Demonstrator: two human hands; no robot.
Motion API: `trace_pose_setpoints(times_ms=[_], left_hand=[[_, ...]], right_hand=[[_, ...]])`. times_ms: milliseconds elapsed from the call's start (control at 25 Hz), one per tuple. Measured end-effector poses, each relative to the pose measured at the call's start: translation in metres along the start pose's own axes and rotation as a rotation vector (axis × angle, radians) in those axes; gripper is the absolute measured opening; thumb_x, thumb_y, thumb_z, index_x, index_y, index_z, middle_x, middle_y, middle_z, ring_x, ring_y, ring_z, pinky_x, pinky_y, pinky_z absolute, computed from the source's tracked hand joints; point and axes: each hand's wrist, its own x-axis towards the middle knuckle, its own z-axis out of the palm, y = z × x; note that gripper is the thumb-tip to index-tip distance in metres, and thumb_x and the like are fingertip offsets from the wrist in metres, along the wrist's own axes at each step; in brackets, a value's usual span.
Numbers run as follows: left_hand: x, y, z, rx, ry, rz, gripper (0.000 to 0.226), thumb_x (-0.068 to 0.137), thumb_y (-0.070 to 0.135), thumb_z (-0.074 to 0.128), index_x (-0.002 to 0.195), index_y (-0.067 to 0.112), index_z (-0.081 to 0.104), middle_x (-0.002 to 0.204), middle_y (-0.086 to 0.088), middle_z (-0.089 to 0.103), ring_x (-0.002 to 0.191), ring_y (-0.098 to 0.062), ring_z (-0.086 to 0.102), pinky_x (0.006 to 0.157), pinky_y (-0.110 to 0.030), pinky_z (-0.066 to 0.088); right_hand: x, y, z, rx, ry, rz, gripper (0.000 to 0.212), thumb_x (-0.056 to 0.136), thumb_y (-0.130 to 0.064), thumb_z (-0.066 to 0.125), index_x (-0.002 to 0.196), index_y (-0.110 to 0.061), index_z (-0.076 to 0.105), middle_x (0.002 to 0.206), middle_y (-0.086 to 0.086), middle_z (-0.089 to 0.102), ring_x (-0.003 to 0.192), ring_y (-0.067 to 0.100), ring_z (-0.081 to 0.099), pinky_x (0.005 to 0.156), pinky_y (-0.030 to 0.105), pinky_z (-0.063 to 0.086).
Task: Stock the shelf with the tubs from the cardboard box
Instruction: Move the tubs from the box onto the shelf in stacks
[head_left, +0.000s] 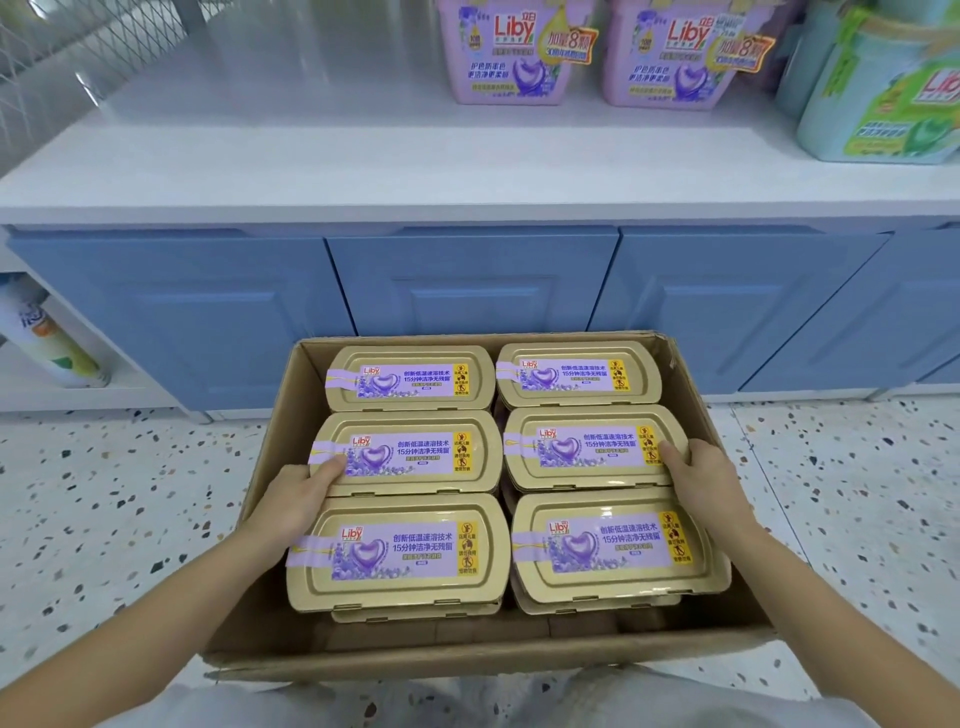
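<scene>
Middle tubs (410, 452) between left hand (298, 491), right hand (701, 475)

Six gold-lidded tubs (410, 551) fill the cardboard box (467, 660). The left hand (298, 493) grips the middle-left tub (410, 452) at its left end, the right hand (701, 478) the middle-right tub (587, 447) at its right end. Two purple tubs (511, 52) stand toward the shelf's (311, 156) back edge.

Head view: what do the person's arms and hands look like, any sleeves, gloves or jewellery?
Left hand and right hand are bare: no gloves, rings or watch visible. Left forearm and right forearm are uncovered to the frame edge; no sleeves show.
</scene>
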Motion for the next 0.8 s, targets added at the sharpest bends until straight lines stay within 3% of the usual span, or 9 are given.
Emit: trace_pose_setpoints(times_ms=[120,200,280,400,600,720,800], left_hand=[[-0.005,0.005,-0.005,0.035,0.060,0.053,0.036,0.091,0.039,0.048,0.077,0.011,0.066,0.082,-0.010,0.069,0.084,-0.030,0.065,0.072,-0.034,0.046],[-0.010,0.012,-0.010,0.035,0.091,0.101,0.034,0.091,0.038,0.048,0.074,0.013,0.063,0.080,-0.008,0.068,0.081,-0.030,0.065,0.075,-0.038,0.050],[-0.015,0.025,-0.017,-0.034,0.110,0.134,0.031,0.092,0.035,0.048,0.081,0.009,0.062,0.079,-0.010,0.068,0.079,-0.031,0.067,0.076,-0.043,0.055],[-0.025,0.054,-0.039,-0.081,0.115,0.176,0.032,0.093,0.031,0.046,0.093,0.003,0.061,0.077,-0.016,0.071,0.073,-0.031,0.070,0.067,-0.039,0.057],[-0.045,0.120,-0.082,-0.147,0.113,0.286,0.036,0.091,0.031,0.046,0.079,0.004,0.066,0.061,-0.013,0.072,0.054,-0.022,0.071,0.050,-0.025,0.058],[-0.048,0.159,-0.102,-0.184,0.126,0.339,0.036,0.090,0.033,0.045,0.079,0.007,0.067,0.063,-0.013,0.073,0.053,-0.022,0.071,0.051,-0.025,0.058],[-0.043,0.182,-0.113,-0.209,0.144,0.376,0.036,0.089,0.035,0.046,0.081,0.008,0.067,0.058,-0.012,0.072,0.055,-0.022,0.071,0.054,-0.028,0.059]], right_hand=[[-0.005,-0.006,-0.009,0.007,0.037,-0.072,0.033,0.095,-0.031,0.044,0.070,-0.010,0.047,0.063,0.001,0.048,0.065,0.021,0.049,0.052,0.029,0.032],[-0.007,-0.015,-0.023,-0.006,0.072,-0.131,0.032,0.094,-0.030,0.045,0.075,-0.006,0.051,0.061,0.001,0.048,0.064,0.024,0.048,0.050,0.027,0.029],[-0.008,-0.027,-0.041,-0.001,0.109,-0.172,0.036,0.093,-0.031,0.046,0.076,-0.001,0.057,0.062,0.007,0.053,0.068,0.030,0.049,0.051,0.030,0.029],[-0.008,-0.052,-0.073,0.056,0.163,-0.234,0.042,0.091,-0.032,0.049,0.072,0.004,0.061,0.062,0.016,0.055,0.067,0.034,0.048,0.053,0.033,0.031],[0.003,-0.112,-0.129,0.114,0.222,-0.341,0.042,0.085,-0.034,0.051,0.067,0.002,0.062,0.065,0.020,0.066,0.074,0.037,0.061,0.063,0.036,0.044],[0.017,-0.149,-0.158,0.171,0.274,-0.385,0.041,0.083,-0.035,0.050,0.070,0.000,0.065,0.073,0.024,0.069,0.079,0.039,0.065,0.076,0.046,0.050],[0.026,-0.174,-0.175,0.201,0.313,-0.411,0.041,0.084,-0.033,0.051,0.073,0.003,0.066,0.072,0.026,0.067,0.073,0.035,0.067,0.070,0.043,0.052]])
